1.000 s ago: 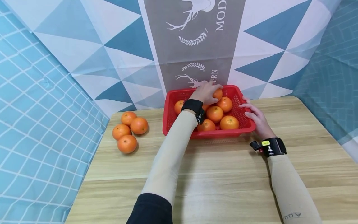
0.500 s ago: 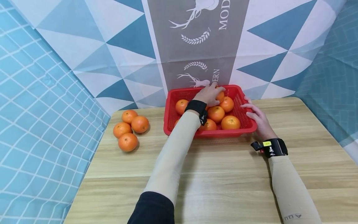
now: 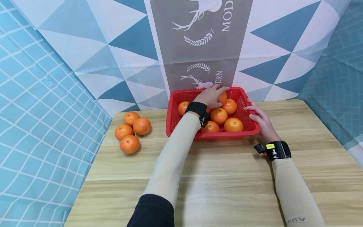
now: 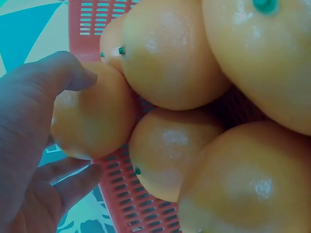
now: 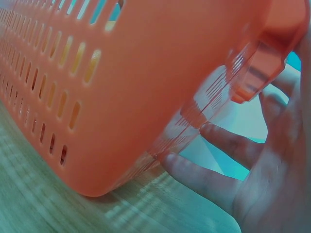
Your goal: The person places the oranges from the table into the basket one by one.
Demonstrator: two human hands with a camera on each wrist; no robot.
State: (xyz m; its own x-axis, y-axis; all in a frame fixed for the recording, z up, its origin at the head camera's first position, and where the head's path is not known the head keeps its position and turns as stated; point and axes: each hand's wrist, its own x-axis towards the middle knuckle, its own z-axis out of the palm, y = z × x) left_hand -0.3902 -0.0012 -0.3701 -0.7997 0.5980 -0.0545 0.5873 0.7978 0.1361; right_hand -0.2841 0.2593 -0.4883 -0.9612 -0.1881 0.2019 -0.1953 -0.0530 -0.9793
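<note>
Four oranges (image 3: pixel 142 126) lie left of the basket (image 3: pixel 221 136), more oranges (image 3: pixel 233 125) inside; left hand (image 3: pixel 209 97), fingers clasping one orange (image 3: pixel 222 99); right hand (image 3: pixel 263 123), fingers gripping the basket.

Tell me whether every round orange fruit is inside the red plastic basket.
No, four round orange fruits sit clustered outside the red perforated plastic basket, on the pale wood-grain table.
</note>
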